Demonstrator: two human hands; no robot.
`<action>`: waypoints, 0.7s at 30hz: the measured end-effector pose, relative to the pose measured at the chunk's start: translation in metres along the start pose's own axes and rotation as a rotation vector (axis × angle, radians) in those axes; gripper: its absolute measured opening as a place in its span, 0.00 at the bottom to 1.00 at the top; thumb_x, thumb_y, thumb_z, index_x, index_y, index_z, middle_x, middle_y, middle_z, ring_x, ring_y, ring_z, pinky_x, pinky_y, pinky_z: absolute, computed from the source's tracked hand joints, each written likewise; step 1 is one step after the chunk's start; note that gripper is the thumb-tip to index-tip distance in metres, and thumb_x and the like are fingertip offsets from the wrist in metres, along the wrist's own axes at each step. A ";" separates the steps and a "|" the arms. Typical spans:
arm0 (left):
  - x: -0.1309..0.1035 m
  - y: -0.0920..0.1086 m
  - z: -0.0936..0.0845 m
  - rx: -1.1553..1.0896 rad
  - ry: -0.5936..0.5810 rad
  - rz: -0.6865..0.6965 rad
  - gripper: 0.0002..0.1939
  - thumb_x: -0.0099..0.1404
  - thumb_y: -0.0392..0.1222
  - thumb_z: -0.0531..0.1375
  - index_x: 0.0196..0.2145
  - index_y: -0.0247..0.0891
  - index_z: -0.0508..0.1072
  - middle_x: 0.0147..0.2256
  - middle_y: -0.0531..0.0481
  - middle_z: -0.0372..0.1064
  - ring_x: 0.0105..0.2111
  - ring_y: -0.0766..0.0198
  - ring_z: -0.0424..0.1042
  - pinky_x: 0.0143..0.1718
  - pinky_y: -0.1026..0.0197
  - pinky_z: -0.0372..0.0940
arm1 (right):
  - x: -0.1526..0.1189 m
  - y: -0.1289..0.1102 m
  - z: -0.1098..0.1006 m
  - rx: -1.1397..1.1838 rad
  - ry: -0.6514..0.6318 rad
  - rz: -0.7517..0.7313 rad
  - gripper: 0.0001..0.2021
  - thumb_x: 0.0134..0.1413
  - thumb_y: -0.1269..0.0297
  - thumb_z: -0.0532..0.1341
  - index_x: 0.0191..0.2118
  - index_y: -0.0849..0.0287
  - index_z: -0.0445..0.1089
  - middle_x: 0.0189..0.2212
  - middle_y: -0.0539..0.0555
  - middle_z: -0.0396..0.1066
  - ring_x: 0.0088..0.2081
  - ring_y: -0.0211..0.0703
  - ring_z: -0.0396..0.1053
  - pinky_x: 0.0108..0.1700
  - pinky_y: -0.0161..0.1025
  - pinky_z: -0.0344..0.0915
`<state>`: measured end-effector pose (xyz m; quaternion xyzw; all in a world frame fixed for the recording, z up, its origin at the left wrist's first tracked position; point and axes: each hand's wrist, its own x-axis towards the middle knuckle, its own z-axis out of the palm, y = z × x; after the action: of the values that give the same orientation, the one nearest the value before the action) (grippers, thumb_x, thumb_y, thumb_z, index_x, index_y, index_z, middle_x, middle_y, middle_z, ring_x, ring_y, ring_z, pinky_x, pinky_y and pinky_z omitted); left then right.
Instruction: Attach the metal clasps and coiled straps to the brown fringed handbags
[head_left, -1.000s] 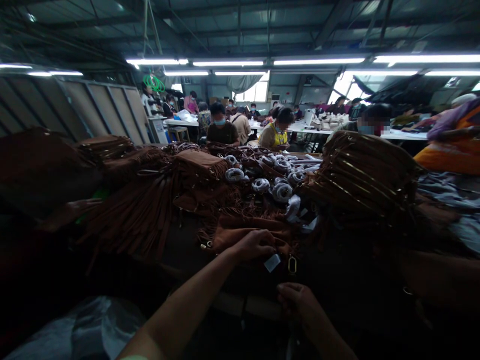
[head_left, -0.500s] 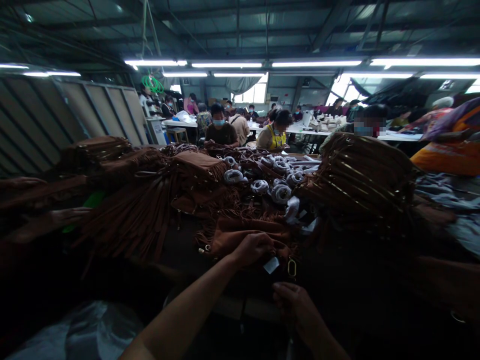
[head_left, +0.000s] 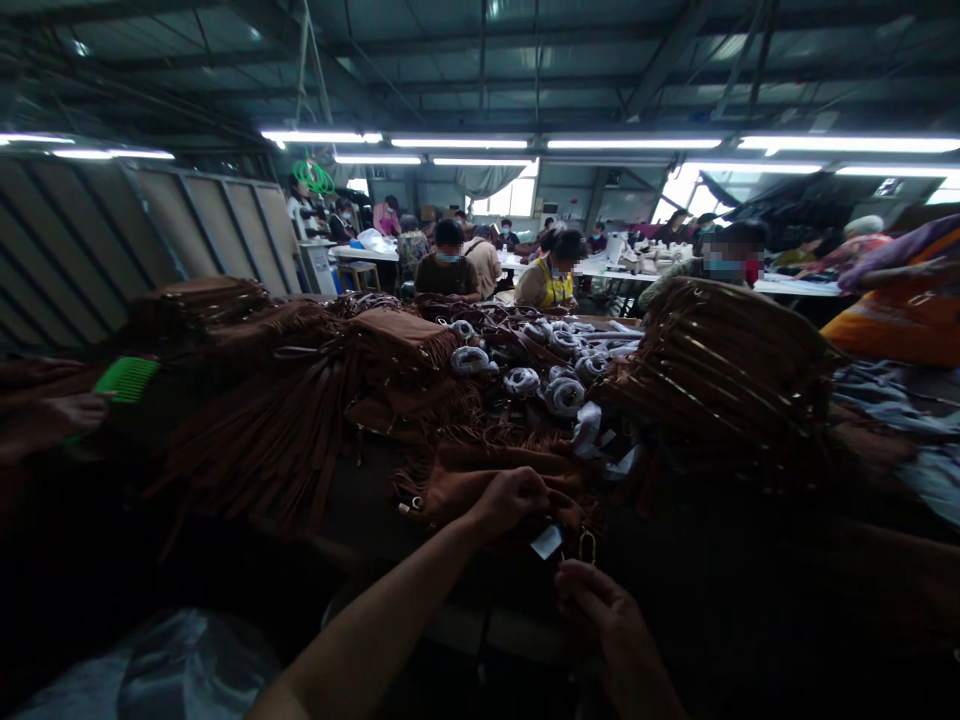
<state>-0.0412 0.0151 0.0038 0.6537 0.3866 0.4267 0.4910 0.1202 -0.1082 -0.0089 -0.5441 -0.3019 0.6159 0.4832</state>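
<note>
A brown fringed bag lies on the dark table in front of me. My left hand is closed on the bag's near edge, its fingers pinched together. A small white tag hangs just below that hand. Beside the tag, a gold oval ring dangles from the bag's right corner. My right hand is closed just under the ring, with a thin short thing, too small to name, at its fingertips. More gold metal parts show at the bag's left corner.
Brown fringed bags are heaped behind, with white-wrapped coils beside them. A taller bag stack stands at the right. At the left, another person's hand holds a green comb. Several people sit farther back.
My right hand has come slightly right, closer beneath the gold ring. My left hand has stayed on the bag. The other person's hand with the green comb has moved left, and the comb now shows more fully.
</note>
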 end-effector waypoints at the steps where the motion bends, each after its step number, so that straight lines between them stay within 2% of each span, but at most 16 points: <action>1: 0.001 -0.002 0.000 -0.003 -0.001 -0.004 0.10 0.52 0.39 0.66 0.31 0.31 0.73 0.28 0.51 0.69 0.29 0.68 0.66 0.31 0.66 0.61 | -0.001 -0.003 0.001 -0.026 -0.016 -0.023 0.22 0.30 0.56 0.71 0.36 0.59 0.73 0.33 0.54 0.74 0.34 0.43 0.71 0.35 0.36 0.67; 4: 0.003 -0.005 -0.001 -0.037 -0.015 -0.026 0.11 0.51 0.40 0.66 0.31 0.31 0.73 0.27 0.51 0.69 0.28 0.68 0.66 0.30 0.67 0.61 | -0.001 -0.018 0.005 -0.250 -0.074 -0.142 0.22 0.33 0.55 0.70 0.38 0.59 0.75 0.35 0.56 0.75 0.36 0.47 0.72 0.37 0.38 0.68; 6: 0.004 -0.005 -0.001 -0.081 -0.014 -0.035 0.13 0.50 0.42 0.67 0.30 0.31 0.73 0.27 0.51 0.70 0.27 0.68 0.66 0.30 0.66 0.61 | 0.002 -0.031 0.009 -0.464 -0.064 -0.299 0.19 0.41 0.51 0.66 0.37 0.59 0.75 0.34 0.56 0.74 0.36 0.47 0.71 0.38 0.39 0.67; 9: 0.005 -0.004 -0.002 -0.216 0.007 -0.062 0.15 0.48 0.44 0.68 0.30 0.31 0.72 0.26 0.51 0.69 0.25 0.70 0.65 0.28 0.67 0.61 | 0.013 -0.051 0.019 -0.709 0.088 -0.580 0.17 0.52 0.51 0.57 0.35 0.59 0.75 0.37 0.57 0.73 0.40 0.46 0.70 0.43 0.39 0.64; 10: 0.005 -0.003 -0.002 -0.267 0.022 -0.076 0.16 0.48 0.45 0.69 0.29 0.31 0.72 0.25 0.52 0.69 0.23 0.71 0.65 0.27 0.67 0.61 | 0.018 -0.057 0.024 -0.756 0.124 -0.624 0.17 0.54 0.52 0.55 0.35 0.59 0.74 0.38 0.57 0.73 0.40 0.45 0.70 0.44 0.38 0.64; 14: 0.003 0.000 -0.006 -0.380 0.069 -0.111 0.18 0.47 0.46 0.69 0.30 0.31 0.71 0.23 0.53 0.68 0.20 0.71 0.64 0.23 0.69 0.59 | 0.040 -0.070 0.041 -0.895 0.104 -0.533 0.16 0.57 0.58 0.51 0.40 0.58 0.74 0.33 0.55 0.75 0.35 0.43 0.72 0.38 0.36 0.63; 17: 0.002 0.004 -0.009 -0.423 0.077 -0.122 0.18 0.45 0.46 0.70 0.29 0.31 0.71 0.24 0.52 0.69 0.21 0.70 0.65 0.23 0.68 0.60 | 0.050 -0.071 0.049 -1.019 0.126 -0.501 0.16 0.55 0.56 0.54 0.41 0.56 0.75 0.36 0.55 0.76 0.37 0.44 0.73 0.36 0.35 0.62; 21: 0.002 0.010 -0.006 -0.451 0.106 -0.152 0.18 0.43 0.45 0.70 0.28 0.32 0.70 0.23 0.52 0.69 0.18 0.71 0.64 0.22 0.68 0.60 | 0.055 -0.070 0.049 -1.103 0.148 -0.471 0.16 0.56 0.54 0.53 0.39 0.53 0.76 0.36 0.55 0.77 0.36 0.44 0.73 0.33 0.33 0.60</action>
<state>-0.0451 0.0167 0.0148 0.4733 0.3552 0.4977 0.6342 0.0948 -0.0254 0.0439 -0.6743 -0.6548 0.2053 0.2729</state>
